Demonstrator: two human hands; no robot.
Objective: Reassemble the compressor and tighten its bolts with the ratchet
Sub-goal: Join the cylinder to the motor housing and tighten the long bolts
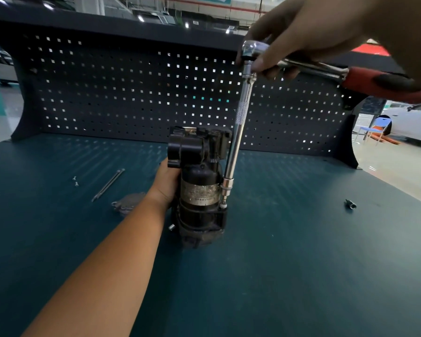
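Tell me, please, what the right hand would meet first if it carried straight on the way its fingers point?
Nothing nearby, it seems: the right hand, gripping the ratchet by its head, points left across open air. Only the pegboard lies that way, and depth is unclear.

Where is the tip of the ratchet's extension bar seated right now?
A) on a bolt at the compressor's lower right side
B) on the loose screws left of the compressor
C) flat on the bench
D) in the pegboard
A: the extension bar runs from the ratchet in the right hand down to a bolt on the compressor, which the left hand grips.
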